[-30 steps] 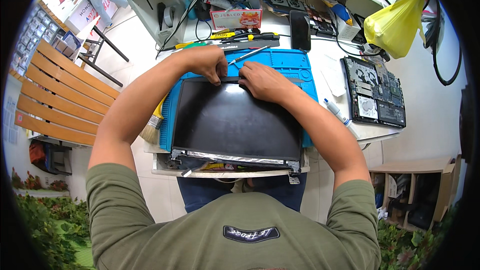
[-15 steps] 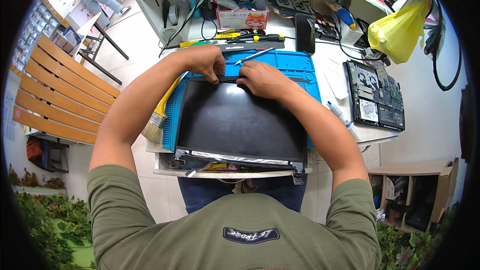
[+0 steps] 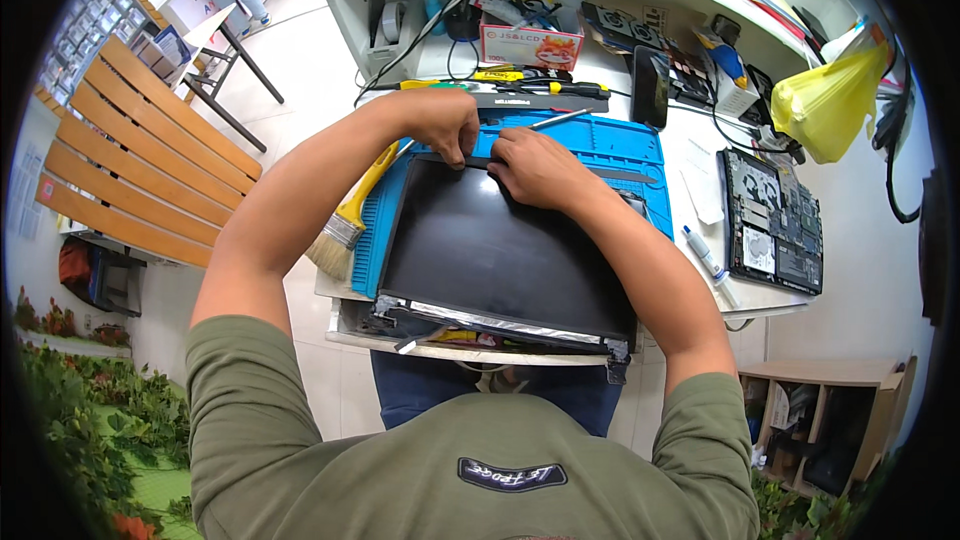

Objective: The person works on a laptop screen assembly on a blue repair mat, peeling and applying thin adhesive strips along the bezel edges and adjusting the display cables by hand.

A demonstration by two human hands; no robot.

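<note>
A black laptop screen (image 3: pixel 505 250) lies face up on a blue work mat (image 3: pixel 640 155), its silvery lower edge toward me. Along the far edge runs a thin dark bezel strip (image 3: pixel 622 176), whose right part stands off from the panel. My left hand (image 3: pixel 447 127) pinches this edge with thumb and bent fingers. Just right of it, my right hand (image 3: pixel 538 168) has its fingers curled over the same strip; the fingertips are partly hidden. A metal pen-like tool (image 3: pixel 560 119) lies on the mat beyond my right hand.
A yellow-handled brush (image 3: pixel 350 215) lies left of the screen. At right are a blue-capped tube (image 3: pixel 703 250) and an opened laptop base (image 3: pixel 770 225). A phone (image 3: pixel 649 85), tools and a red-white box (image 3: pixel 530 45) stand behind. A yellow bag (image 3: pixel 825 110) hangs at right.
The whole view has shifted, so the bench sits farther right in the picture. Both hands stay at the screen's far edge. More of the strip now shows right of my right hand.
</note>
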